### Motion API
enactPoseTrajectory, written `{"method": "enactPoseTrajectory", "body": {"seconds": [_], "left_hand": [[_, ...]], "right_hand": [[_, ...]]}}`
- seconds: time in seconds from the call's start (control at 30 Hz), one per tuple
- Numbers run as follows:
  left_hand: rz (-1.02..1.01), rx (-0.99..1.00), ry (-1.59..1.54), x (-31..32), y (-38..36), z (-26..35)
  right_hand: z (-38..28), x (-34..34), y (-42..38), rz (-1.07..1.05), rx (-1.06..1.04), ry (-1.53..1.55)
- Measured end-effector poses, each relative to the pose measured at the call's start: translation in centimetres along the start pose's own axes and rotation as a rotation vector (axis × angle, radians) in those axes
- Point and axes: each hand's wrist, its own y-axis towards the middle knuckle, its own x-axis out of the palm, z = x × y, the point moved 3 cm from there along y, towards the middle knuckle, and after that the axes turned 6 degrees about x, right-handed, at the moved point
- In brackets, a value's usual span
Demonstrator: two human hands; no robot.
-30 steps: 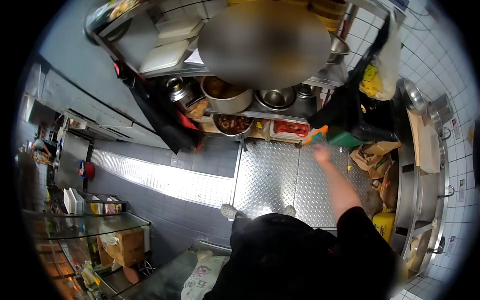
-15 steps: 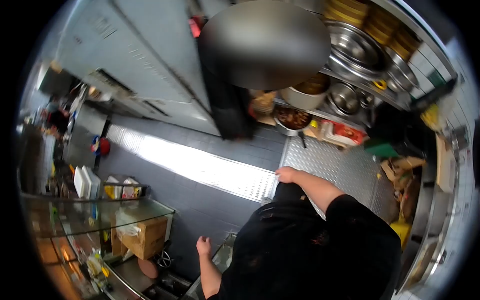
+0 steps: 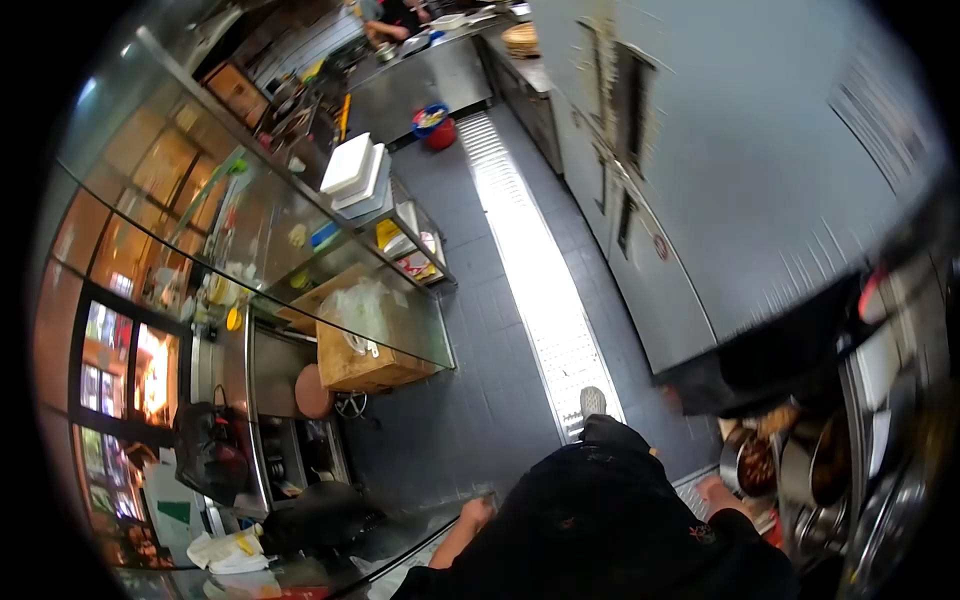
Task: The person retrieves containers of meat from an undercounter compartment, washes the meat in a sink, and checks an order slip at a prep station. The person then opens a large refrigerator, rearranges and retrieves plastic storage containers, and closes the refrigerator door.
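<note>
My left hand (image 3: 477, 513) is at the lower centre, beside the corner of a glass-edged counter. Its fingers are curled closed, and nothing shows in them. On the other side of my black shirt (image 3: 610, 520), my right hand (image 3: 713, 490) hangs low with its fingers curled in and no object visible. It is nearest to a metal pot of brown food (image 3: 750, 465), with a gap between them. One of my shoes (image 3: 593, 402) is on the bright metal floor grating (image 3: 525, 260).
Tall steel cabinets (image 3: 655, 285) line the right, with a dark-clothed person (image 3: 770, 378) below them. At left, a cardboard box (image 3: 375, 362) sits behind glass near white containers (image 3: 352, 170). A red bucket (image 3: 440, 135) and another person (image 3: 400, 22) are farther off.
The view has swung left, so the grating now runs up the frame and more of the glass counter shows. My right hand has lowered beside my body.
</note>
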Motion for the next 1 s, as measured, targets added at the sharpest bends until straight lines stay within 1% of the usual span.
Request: {"method": "enactPoseTrajectory", "body": {"seconds": [0.03, 0.1, 0.13, 0.17, 0.2, 0.23, 0.27, 0.3, 0.33, 0.37, 0.43, 0.47, 0.5, 0.57, 0.6, 0.63, 0.67, 0.7, 0.73, 0.77, 0.8, 0.83, 0.87, 0.93, 0.97, 1.0], "left_hand": [[-0.038, -0.157, -0.016, 0.4, 0.1, -0.8], [-0.035, -0.230, -0.129, 0.9, 2.2, -3.4], [-0.037, -0.267, -0.183, 0.4, 3.0, -3.6], [-0.006, -0.271, -0.193, -0.9, 3.2, -2.5], [0.021, -0.275, -0.205, -2.9, 3.6, -1.3], [0.048, -0.276, -0.216, -6.4, 4.1, 1.5], [0.087, -0.238, -0.249, -8.5, 5.9, 2.7], [0.127, -0.199, -0.278, -10.4, 7.7, 3.5], [0.202, -0.210, -0.320, -12.4, 9.9, 4.0], [0.283, -0.220, -0.356, -14.7, 12.1, 4.4], [0.448, -0.126, -0.361, -20.5, 17.2, 5.1], [0.485, -0.101, -0.376, -24.2, 19.5, 5.7], [0.521, -0.072, -0.390, -28.5, 21.9, 6.7], [0.675, -0.006, -0.481, -36.3, 27.3, 7.6], [0.718, 0.040, -0.582, -39.8, 31.2, 6.9], [0.753, 0.080, -0.687, -43.2, 35.0, 6.5], [0.768, 0.092, -0.745, -48.7, 36.3, 8.4], [0.776, 0.174, -0.870, -53.7, 38.2, 9.6], [0.782, 0.272, -1.047, -59.1, 39.3, 11.6], [0.819, 0.325, -1.190, -64.2, 40.5, 13.2], [0.860, 0.305, -1.336, -69.2, 41.1, 14.8], [0.880, 0.366, -1.431, -73.8, 42.2, 15.6], [0.898, 0.362, -1.546, -77.7, 43.4, 16.1], [0.909, 0.337, -1.735, -83.7, 45.4, 17.0], [0.902, 0.317, -1.812, -85.9, 46.3, 17.3], [0.859, 0.297, -1.908, -87.5, 47.1, 17.4]], "right_hand": [[-1.0, -3.7, 1.0, -0.040, -0.046, -0.085], [-3.0, -17.3, 4.3, 0.368, -0.252, -0.250], [-1.6, -21.0, 10.9, 0.458, -0.051, 0.307], [-4.3, -33.6, 6.1, 0.578, -0.065, 0.478], [-7.1, -45.2, 0.1, 0.449, -0.041, 0.730], [-7.1, -50.2, 4.6, 0.698, -0.128, 0.613], [-8.3, -57.9, 3.2, 0.816, -0.152, 0.640], [-8.8, -64.4, 3.6, 0.973, -0.161, 0.714], [-9.6, -71.9, 1.3, 0.972, -0.116, 0.724], [-9.8, -76.6, 1.5, 1.083, -0.201, 1.016], [-10.4, -85.5, 0.0, 1.311, -0.303, 1.353], [-10.4, -89.1, -0.9, 1.321, -0.243, 1.389], [-10.3, -92.0, -1.5, 1.333, -0.180, 1.424], [-11.1, -95.6, -1.7, 1.442, -0.185, 1.522], [-11.7, -96.5, -2.0, 1.395, -0.104, 1.471], [-13.0, -97.1, -2.0, 1.296, -0.085, 1.506], [-13.7, -96.8, 0.0, 1.311, -0.108, 1.478], [-14.2, -96.0, 2.2, 1.320, -0.126, 1.452], [-16.1, -95.8, 2.6, 1.191, -0.111, 1.502], [-18.0, -95.6, 3.0, 1.062, -0.100, 1.548], [-19.1, -95.1, 4.7, 1.033, -0.104, 1.508], [-21.6, -95.5, 4.4, 0.964, -0.066, 1.490], [-23.5, -95.7, 5.0, 0.900, -0.066, 1.506], [-26.6, -96.3, 7.5, 0.772, -0.077, 1.523], [-28.0, -97.1, 8.9, 0.710, -0.090, 1.521], [-30.0, -98.9, 8.8, 0.691, -0.099, 1.467]]}}
